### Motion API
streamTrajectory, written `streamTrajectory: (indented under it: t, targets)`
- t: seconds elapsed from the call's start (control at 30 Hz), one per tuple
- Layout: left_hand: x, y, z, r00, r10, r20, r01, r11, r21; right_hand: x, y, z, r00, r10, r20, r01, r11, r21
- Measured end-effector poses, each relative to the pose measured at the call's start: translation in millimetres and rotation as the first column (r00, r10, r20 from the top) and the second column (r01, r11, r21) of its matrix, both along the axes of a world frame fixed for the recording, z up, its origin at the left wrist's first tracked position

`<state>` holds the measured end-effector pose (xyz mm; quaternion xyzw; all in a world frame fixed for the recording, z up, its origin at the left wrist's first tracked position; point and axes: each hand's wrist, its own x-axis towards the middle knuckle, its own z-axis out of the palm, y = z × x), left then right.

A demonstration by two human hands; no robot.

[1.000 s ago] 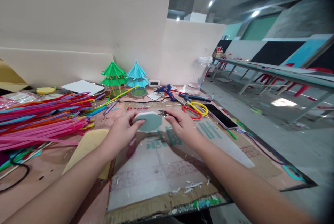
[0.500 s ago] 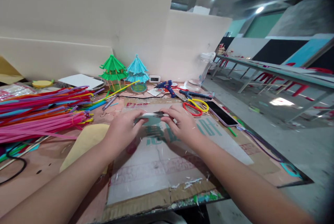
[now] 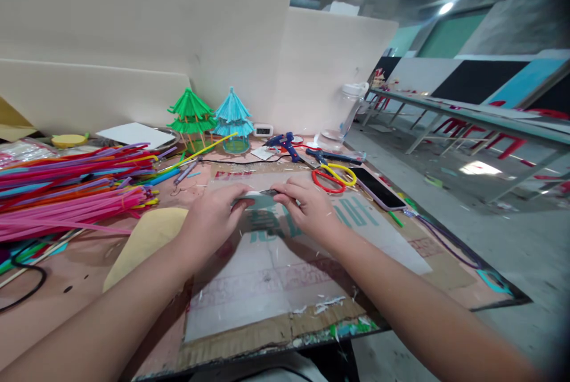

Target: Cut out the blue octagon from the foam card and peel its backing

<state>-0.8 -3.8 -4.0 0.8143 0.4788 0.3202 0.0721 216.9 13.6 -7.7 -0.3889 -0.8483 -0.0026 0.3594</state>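
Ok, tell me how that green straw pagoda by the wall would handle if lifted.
The green pagoda probably weighs very little, being made of thin straws. It stands on slim stick legs, so a nudge might tip it. Its tiered roofs look crushable; grip gently.

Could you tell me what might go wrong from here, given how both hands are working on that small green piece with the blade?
The right hand holds a blade pointing towards the left hand, which grips the green piece; a slip could cut those fingertips. The piece is small and mostly hidden, so it may twist loose.
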Motion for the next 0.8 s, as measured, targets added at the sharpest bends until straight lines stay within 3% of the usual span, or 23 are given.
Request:
streamTrajectory:
  t: [0.17, 0.43, 0.8]
  targets:
    - [-0.1, 0.5, 1.2, 0.999, 0.038, 0.022, -0.039, 0.999, 0.005, 2.4, 3.3, 0.8, 0.998, -0.007, -0.068, 0.007, 1.0, 0.009]
    - [2.6, -0.8, 2.0, 1.0, 0.016, 0.022, -0.015, 1.0, -0.016, 2.1, 1.5, 3.4, 0.999, -0.032, 0.028, 0.031, 0.999, 0.028]
    - [3.3, -1.7, 0.5, 1.0, 0.014, 0.02, -0.014, 1.0, 0.014, -1.7, 1.1, 0.3, 1.0, -0.004, 0.002, 0.004, 1.0, -0.003]
